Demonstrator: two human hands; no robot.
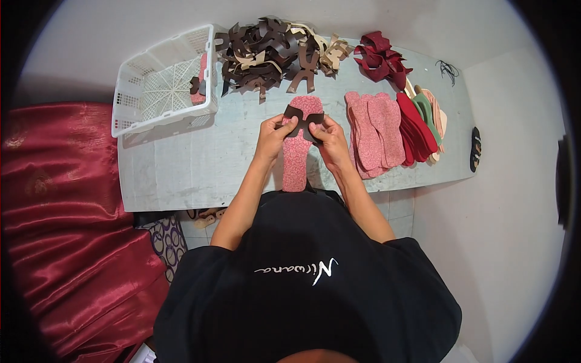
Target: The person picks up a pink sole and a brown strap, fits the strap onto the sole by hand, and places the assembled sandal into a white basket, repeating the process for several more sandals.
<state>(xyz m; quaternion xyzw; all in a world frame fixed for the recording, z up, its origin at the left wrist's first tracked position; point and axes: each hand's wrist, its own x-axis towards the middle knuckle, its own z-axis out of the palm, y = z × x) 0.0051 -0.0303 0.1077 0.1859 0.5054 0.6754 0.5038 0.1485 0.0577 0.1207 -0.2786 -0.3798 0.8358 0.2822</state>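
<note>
In front of my body lies a pink patterned sandal sole [295, 166], its toe end pointing away from me. Across its upper half sits a dark brown X-shaped sandal strap [305, 123]. My left hand [273, 138] pinches the strap's left side, thumb on top, fingers at the sole's edge. On the other side my right hand [331, 142] is closed on the strap's right side, its thumb pressing near the middle. The fingers under both edges are partly hidden.
Dark brown and cream straps [260, 57] are heaped at the back, beside dark red straps [382, 60]. Stacked pink soles [378, 133] and red soles [416, 130] lie right. A white plastic basket [166, 118] stands left on the table [175, 175]; a black sandal [475, 149] is far right.
</note>
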